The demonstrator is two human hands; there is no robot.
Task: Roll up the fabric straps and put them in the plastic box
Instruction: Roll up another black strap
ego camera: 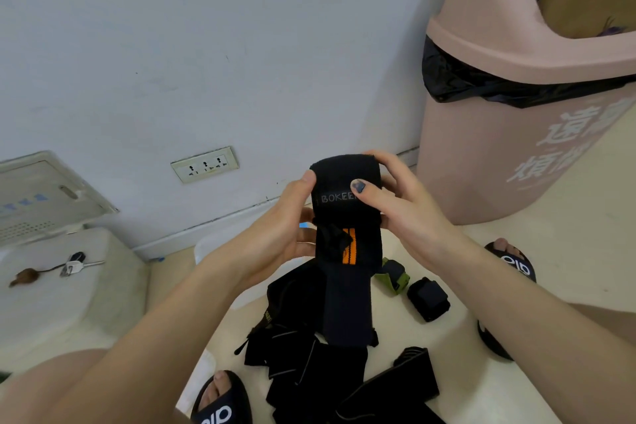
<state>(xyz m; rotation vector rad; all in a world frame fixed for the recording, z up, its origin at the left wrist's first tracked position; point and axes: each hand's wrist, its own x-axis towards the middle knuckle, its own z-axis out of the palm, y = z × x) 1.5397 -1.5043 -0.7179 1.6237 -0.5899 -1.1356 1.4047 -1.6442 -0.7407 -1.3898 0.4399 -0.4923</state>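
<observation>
Bare floor [516, 286] lies open rightward; the pink bin [509, 148] blocks beyond, loose straps [309, 354] clutter below.

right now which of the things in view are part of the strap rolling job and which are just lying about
Part of the job:
- black strap being rolled by the left hand and right hand
- loose straps on the floor
- two rolled straps, green-edged and black

Lying about:
- pink bin
- keys
- wall socket
- slippers
</observation>
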